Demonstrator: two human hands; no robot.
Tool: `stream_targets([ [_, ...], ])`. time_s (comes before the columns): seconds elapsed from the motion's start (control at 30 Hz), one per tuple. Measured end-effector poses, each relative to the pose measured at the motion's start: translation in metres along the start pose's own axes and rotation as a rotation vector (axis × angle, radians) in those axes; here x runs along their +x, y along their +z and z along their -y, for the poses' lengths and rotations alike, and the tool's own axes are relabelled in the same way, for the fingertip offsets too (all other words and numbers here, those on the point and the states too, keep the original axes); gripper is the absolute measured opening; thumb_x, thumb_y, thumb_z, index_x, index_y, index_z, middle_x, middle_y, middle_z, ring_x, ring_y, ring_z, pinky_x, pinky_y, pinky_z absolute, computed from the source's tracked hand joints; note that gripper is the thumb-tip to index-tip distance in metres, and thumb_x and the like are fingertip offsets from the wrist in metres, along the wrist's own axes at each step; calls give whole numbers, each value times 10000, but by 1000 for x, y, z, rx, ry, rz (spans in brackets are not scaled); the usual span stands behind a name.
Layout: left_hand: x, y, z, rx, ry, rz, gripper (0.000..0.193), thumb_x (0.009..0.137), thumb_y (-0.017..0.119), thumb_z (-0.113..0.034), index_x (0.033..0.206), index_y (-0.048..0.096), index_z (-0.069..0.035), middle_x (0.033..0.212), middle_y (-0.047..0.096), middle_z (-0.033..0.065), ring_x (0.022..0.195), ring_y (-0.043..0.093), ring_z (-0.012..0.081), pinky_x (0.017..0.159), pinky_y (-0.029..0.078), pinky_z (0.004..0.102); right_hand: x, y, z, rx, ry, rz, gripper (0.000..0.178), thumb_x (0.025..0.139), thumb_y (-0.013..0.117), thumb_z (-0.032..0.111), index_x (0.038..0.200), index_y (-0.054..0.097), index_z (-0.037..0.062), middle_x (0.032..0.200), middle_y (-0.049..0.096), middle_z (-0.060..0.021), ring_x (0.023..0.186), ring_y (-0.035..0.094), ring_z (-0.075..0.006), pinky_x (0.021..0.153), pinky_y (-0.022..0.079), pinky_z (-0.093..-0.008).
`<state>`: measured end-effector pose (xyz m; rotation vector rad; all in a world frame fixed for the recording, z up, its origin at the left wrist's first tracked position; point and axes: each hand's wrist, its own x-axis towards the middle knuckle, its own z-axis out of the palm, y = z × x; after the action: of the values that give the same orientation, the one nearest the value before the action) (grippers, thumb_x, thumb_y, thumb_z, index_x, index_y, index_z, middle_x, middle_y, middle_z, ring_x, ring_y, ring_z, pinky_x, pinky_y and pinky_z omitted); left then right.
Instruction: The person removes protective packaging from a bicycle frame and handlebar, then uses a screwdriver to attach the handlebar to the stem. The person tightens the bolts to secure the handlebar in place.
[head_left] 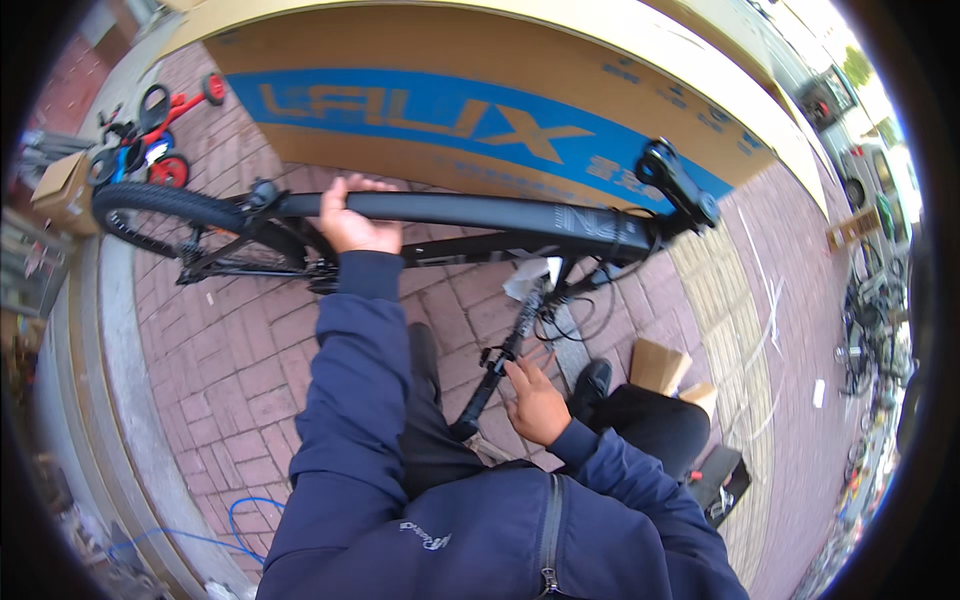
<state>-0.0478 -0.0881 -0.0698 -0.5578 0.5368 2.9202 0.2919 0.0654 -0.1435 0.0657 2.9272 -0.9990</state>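
In the head view, a black bike frame (470,212) stands on a brick pavement (230,370), alongside a long cardboard box (480,60). The left hand (355,222) has its grip closed over the frame's top tube. The right hand (535,400), fingers loosely spread and holding nothing, touches the black fork (500,360), which hangs below the frame's front. The rear wheel (160,205) sits at the frame's left end. A red children's bike (160,130) stands well apart.

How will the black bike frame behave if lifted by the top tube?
Bike frame looks rigid, so it shouldn't flex. With the rear wheel on and the left hand gripping near that end, it may tip. The loose fork by the right hand could swing.
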Motion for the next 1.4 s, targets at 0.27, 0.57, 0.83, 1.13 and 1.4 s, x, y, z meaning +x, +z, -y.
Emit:
stream_targets([
  [0.27,1,-1,-1,-47,57,-39,240,921,613,-314,895,585,-77,770,600,48,752,575,234,778,503,410,4,-12,18,-52,-1,9,669,796,662,65,1422,438,-16,1429,418,-342,1250,496,-501,1038,455,-483],
  [0.57,7,-4,-3,-69,38,28,260,931,607,-331,915,589,-72,775,599,47,753,577,237,789,494,426,46,7,15,-260,-312,61,506,727,774,175,1197,600,109,1065,654,-104,1126,590,-314,1041,405,-499],
  [0.83,14,-11,-11,-29,9,79,273,932,605,-338,884,620,-70,784,611,49,774,584,235,816,497,433,53,-30,4,137,-349,6,242,864,747,244,777,621,57,749,603,-114,792,598,-341,804,461,-442],
  [1.13,19,-16,-17,102,-28,12,284,900,631,-341,888,654,-58,853,652,52,863,606,241,868,500,431,40,-56,78,624,-181,-25,204,953,695,211,918,586,42,819,623,-106,724,615,-289,669,492,-349],
  [1.4,14,-23,-17,338,-60,52,390,912,629,-452,1006,619,-73,996,655,62,941,605,235,900,478,420,13,-121,117,1302,-53,-138,271,1010,635,285,959,553,32,690,530,-2,628,476,-83,610,422,-254],
])
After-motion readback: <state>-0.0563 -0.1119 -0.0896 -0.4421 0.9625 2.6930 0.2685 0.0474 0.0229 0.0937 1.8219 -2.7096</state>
